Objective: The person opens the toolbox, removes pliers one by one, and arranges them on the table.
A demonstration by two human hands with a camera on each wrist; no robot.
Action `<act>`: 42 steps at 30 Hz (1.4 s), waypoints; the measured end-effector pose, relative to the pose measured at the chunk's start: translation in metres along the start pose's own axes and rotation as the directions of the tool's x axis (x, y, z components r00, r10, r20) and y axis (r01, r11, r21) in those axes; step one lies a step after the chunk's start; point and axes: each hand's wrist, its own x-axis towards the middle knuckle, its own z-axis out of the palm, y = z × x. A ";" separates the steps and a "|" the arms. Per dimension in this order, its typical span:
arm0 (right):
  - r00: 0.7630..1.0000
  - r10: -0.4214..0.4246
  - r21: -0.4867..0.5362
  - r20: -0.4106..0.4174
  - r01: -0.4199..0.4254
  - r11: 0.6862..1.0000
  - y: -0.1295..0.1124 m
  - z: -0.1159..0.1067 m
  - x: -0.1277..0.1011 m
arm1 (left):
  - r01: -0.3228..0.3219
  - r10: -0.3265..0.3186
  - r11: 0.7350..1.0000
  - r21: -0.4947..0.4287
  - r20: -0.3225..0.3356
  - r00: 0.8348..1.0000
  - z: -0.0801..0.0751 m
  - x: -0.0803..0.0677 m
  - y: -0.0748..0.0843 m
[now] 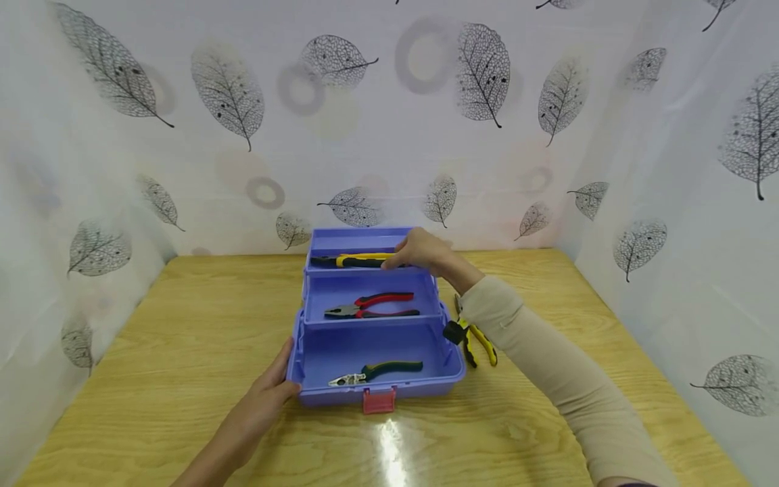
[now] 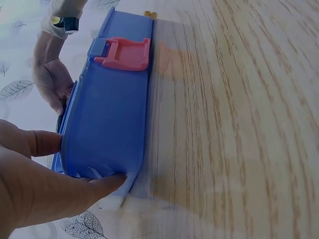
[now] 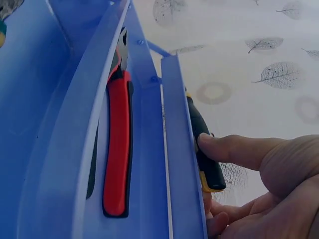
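A: What is held by the left hand (image 1: 268, 392)?

B: The near left corner of the purple toolbox (image 1: 389, 379) is gripped by it. In the left wrist view the thumb is seen laid along the upper edge and a finger is curled under the bottom edge, so the box wall is pinched between them.

A: And the right hand (image 1: 420, 251)?

B: It is placed at the top tray, the farthest of the three tiers. A yellow-and-black handled tool (image 1: 356, 260) lies along that tray, and its handle end is touched by the fingertips. In the right wrist view the thumb (image 3: 224, 149) is pressed against the black part of the handle and the fingers are curled below it, so the tool is pinched lightly rather than wrapped.

A: Where is the toolbox set?

B: It is stood open near the middle of the wooden worktop (image 1: 152, 338), with its pink latch (image 1: 379, 400) turned toward the person.

A: What is kept in the other tiers?

B: Red-handled pliers (image 1: 371, 306) are laid in the middle tray, jaws to the left. Green-handled pliers (image 1: 377, 372) are laid in the bottom compartment, near its front wall.

A: Is anything lying outside the box?

B: Yellow-handled pliers (image 1: 471, 338) are seen on the worktop just beside the box's right side, partly covered by the beige sleeve (image 1: 548, 365).
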 end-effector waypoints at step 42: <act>0.948 -0.316 -0.235 0.028 0.313 0.920 -0.034 -0.006 -0.007 | -0.021 0.021 1.000 -0.005 -0.010 1.000 0.002 0.000 -0.002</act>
